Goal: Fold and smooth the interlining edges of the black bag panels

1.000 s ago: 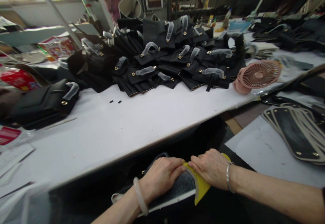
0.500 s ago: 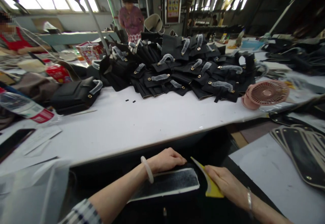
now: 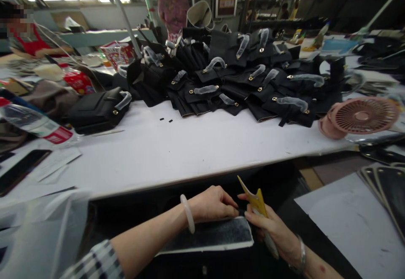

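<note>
A black leather piece [image 3: 218, 234] with whitish edges lies low in the middle of the view, over dark material. My left hand [image 3: 213, 203], with a pale bangle at its wrist, is closed at the upper right edge of this piece, its fingertips bent down against it. My right hand [image 3: 274, 226] holds a curved yellow piece [image 3: 258, 203] with a pale face, which sticks up between fingers and thumb. The right thumb and the left fingertips nearly meet at a small dark bit of material, whose shape I cannot make out.
Beyond the white table's front edge [image 3: 190, 178] lies a pile of black bags [image 3: 218, 79] with wrapped handles. A pink fan [image 3: 360, 116] stands at right, a bottle [image 3: 41, 123] and phone [image 3: 25, 170] at left. Stacked black panels [image 3: 387, 186] lie at lower right. Two people are farther back.
My right hand has turned and come left to my left fingertips, tilting the yellow piece upward. My left fingers have bent down more at the leather edge. The view has shifted slightly.
</note>
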`<state>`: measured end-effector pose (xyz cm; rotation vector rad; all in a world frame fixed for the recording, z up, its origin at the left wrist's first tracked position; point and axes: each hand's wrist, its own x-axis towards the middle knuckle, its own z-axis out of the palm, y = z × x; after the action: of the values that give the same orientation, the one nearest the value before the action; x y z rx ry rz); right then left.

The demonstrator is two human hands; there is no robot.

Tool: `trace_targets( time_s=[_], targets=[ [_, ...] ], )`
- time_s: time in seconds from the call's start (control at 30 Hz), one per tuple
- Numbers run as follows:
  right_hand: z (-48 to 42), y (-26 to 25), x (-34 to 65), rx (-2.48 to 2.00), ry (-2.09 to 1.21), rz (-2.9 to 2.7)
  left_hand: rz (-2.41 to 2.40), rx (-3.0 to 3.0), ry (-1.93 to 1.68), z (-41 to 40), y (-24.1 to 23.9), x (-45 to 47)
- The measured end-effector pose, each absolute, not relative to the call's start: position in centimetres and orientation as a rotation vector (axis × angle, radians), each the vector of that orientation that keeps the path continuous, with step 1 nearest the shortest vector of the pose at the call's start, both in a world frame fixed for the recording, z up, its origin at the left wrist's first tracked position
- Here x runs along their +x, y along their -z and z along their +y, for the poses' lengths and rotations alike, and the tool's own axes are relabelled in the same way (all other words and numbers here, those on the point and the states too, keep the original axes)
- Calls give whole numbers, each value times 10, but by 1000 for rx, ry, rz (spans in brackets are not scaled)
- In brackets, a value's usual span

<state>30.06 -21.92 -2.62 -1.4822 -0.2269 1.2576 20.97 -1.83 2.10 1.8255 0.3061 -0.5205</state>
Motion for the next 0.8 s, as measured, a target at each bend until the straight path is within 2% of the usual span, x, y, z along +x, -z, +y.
trace_targets(
  time_s=[0.5,0.67,0.8],
  targets=[
    [-211,21,327,-1791,-1424,-451,233,2013,483,-21,-23,216],
    [-208,30,364,-2038,-1156,-915,503,1822,104,32,-36,148],
    [-189,23,367,-2016,-1098,-1282,911,1521,-223,52,-10,62]
  ],
)
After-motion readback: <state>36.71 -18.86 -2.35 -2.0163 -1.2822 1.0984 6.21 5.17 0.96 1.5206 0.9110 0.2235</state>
